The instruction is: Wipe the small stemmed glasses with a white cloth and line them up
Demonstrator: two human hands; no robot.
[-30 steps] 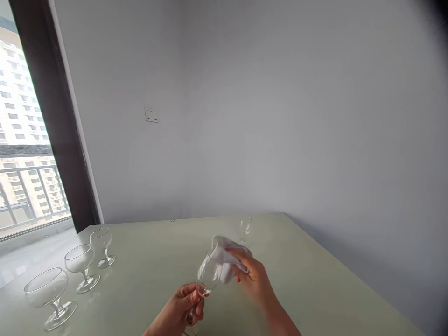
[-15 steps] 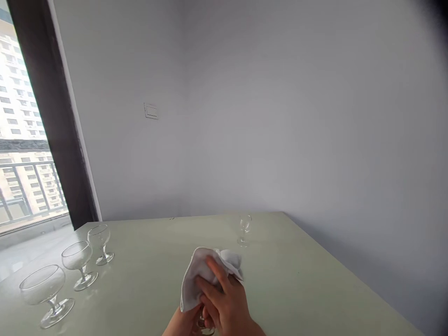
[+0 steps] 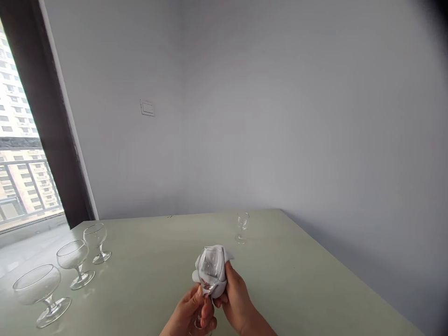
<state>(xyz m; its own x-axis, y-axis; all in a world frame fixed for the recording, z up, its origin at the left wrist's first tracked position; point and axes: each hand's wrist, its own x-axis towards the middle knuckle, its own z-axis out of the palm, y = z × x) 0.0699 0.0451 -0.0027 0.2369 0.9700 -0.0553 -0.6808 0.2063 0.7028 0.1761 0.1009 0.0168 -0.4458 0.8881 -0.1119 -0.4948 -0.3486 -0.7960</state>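
Near the table's front edge, in the head view, a clear stemmed glass (image 3: 209, 267) is held up, its bowl facing me. My left hand (image 3: 192, 308) pinches the glass low, its fingers around the stem. A white cloth (image 3: 220, 285) wraps behind and along the right side of the bowl. My right hand (image 3: 238, 296) grips the cloth from the right, thumb up and fingers curled beneath it. The foot of the glass is partly hidden by the left fingers.
Three round stemmed glasses (image 3: 72, 254) stand in a row on the left of the pale green table (image 3: 147, 275). A smaller stemmed glass (image 3: 242, 226) stands farther back. Grey walls border the table behind and to the right; a window is at far left.
My right hand has moved off the front of the glass to its right side, taking the cloth along. The bowl, covered before, now shows. The view has shifted slightly.
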